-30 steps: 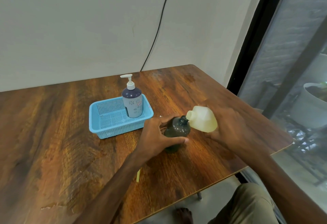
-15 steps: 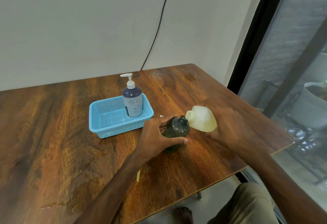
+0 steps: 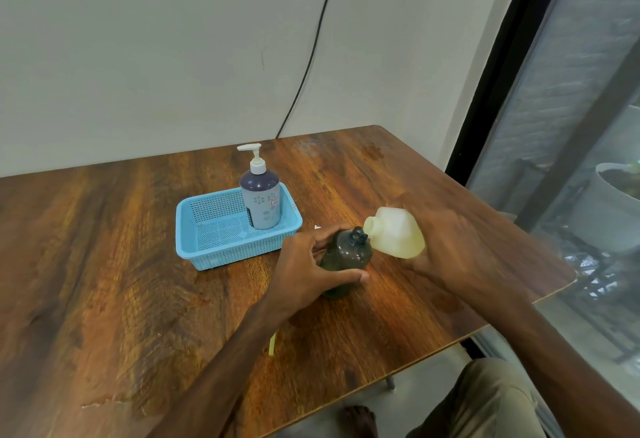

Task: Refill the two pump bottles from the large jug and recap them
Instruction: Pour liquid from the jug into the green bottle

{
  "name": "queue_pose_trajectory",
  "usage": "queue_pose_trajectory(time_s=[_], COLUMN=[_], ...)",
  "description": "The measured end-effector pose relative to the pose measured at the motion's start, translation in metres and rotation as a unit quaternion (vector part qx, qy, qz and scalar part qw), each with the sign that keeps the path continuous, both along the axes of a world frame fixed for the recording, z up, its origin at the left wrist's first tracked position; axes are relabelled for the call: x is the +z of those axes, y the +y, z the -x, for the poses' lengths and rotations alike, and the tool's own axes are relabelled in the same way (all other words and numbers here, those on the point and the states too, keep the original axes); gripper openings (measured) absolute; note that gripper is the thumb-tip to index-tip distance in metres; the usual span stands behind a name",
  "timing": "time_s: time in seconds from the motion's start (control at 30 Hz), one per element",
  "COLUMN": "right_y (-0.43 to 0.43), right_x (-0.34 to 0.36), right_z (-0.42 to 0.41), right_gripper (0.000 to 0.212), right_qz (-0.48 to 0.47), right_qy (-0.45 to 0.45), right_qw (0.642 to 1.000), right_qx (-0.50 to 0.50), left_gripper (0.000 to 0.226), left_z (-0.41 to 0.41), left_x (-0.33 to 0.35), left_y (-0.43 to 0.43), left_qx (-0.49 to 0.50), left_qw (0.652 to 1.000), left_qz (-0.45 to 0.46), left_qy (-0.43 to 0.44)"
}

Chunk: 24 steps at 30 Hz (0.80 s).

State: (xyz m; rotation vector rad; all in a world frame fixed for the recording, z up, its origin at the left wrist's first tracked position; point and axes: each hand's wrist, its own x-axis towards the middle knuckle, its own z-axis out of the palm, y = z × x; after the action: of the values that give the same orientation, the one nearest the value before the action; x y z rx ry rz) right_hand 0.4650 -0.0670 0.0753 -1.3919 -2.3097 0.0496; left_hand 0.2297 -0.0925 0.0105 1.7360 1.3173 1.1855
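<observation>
My left hand (image 3: 306,264) grips a dark, smoky bottle (image 3: 346,255) that stands upright on the table with its neck uncapped. My right hand (image 3: 450,250) holds the pale yellow jug (image 3: 394,233) tipped on its side, its open mouth pointing left and touching the dark bottle's neck. A purple pump bottle (image 3: 260,200) with a white pump head stands in the blue basket (image 3: 207,247) behind. A thin yellowish tube (image 3: 272,344) lies on the table under my left forearm.
The wooden table (image 3: 104,264) ends close on the right and at the front. A black cable (image 3: 311,49) hangs down the wall. Glass panels and a white pot (image 3: 609,209) lie beyond the right edge. My knee and foot show below.
The jug has shifted slightly, its mouth staying at the dark bottle's neck. My left hand keeps the same grip on the bottle.
</observation>
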Motion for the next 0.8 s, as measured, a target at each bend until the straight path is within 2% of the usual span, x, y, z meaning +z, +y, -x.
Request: queue_pose_trajectory(time_s=[0.27,0.8], right_y=[-0.0014,0.0023], right_x=[0.0005,-0.0009], right_z=[0.0010,-0.0008], right_gripper=[0.071,0.074], right_qz=[-0.006,0.016], right_qy=[0.000,-0.005], right_qw=[1.000,1.000], right_qx=[-0.001,-0.001], left_gripper=[0.075,0.079], left_z=[-0.0002,0.0005], left_x=[0.0031,0.0018], left_y=[-0.0027,-0.0026], left_qx=[-0.008,-0.001], left_qw=[1.000,1.000], left_qz=[-0.008,-0.008], left_qy=[-0.008,-0.004])
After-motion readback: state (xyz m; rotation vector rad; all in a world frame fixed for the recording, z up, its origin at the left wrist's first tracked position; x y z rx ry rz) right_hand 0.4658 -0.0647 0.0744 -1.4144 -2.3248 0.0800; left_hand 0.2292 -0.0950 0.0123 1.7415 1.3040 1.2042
